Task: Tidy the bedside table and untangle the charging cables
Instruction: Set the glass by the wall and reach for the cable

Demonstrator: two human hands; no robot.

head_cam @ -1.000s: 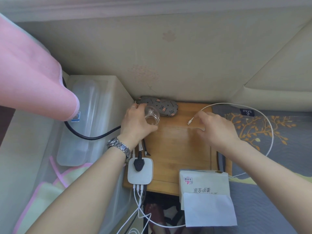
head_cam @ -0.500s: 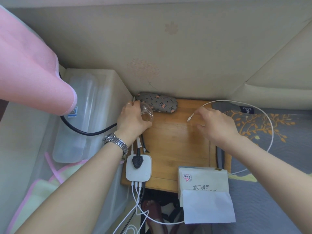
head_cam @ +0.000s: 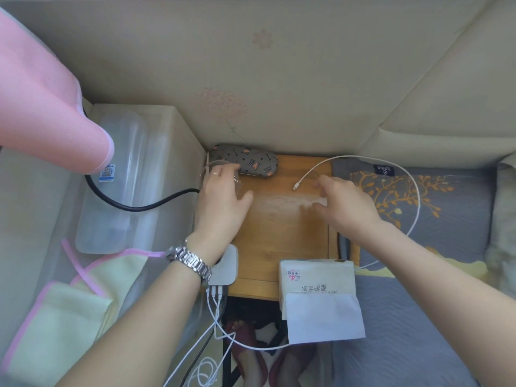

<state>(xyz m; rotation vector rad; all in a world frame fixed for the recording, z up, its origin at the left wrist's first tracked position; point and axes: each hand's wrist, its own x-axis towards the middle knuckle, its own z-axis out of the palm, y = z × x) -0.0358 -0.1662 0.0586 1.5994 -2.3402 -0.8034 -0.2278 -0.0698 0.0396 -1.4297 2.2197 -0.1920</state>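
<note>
My left hand (head_cam: 220, 199) grips a clear drinking glass (head_cam: 236, 182) at the back left corner of the wooden bedside table (head_cam: 279, 227), right beside a grey patterned case (head_cam: 245, 161). My right hand (head_cam: 346, 205) is over the table's right side with fingers spread and holds nothing. The plug end of a white charging cable (head_cam: 296, 187) lies just left of its fingertips; the cable loops out over the bed and back. A white charger hub (head_cam: 227, 268) sits at the table's front left, partly under my left wrist, with several white cables hanging from it.
A tissue pack (head_cam: 315, 283) stands on the table's front right edge. A clear plastic box (head_cam: 120, 191) with a black cable (head_cam: 134, 207) across it is on the left, with a yellow cloth (head_cam: 67, 308) and a pink curtain (head_cam: 42, 107). The grey bedspread (head_cam: 435, 275) lies to the right.
My left hand has carried the glass back and left, into the corner beside the patterned case. My right hand has stayed near the cable's plug end and spread its fingers.
</note>
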